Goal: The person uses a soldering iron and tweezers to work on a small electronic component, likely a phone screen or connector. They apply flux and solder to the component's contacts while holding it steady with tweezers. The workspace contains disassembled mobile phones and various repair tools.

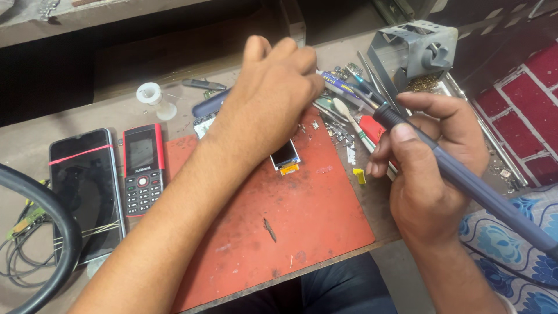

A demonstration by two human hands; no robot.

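Note:
My left hand (268,96) reaches across a red work mat (302,215) with its fingers curled closed over the clutter at the mat's far edge; what it grips is hidden. A small phone display (285,157) lies on the mat just under that wrist. My right hand (433,168) holds a grey-handled soldering iron (459,174), its tip (356,79) pointing up-left toward the left hand's fingers.
A red-and-black keypad phone (142,168) and a black smartphone (84,186) lie left of the mat. A solder spool (152,96), tweezers and small tools crowd the back edge. A grey iron stand (415,49) sits back right. Cables (35,238) curl at left.

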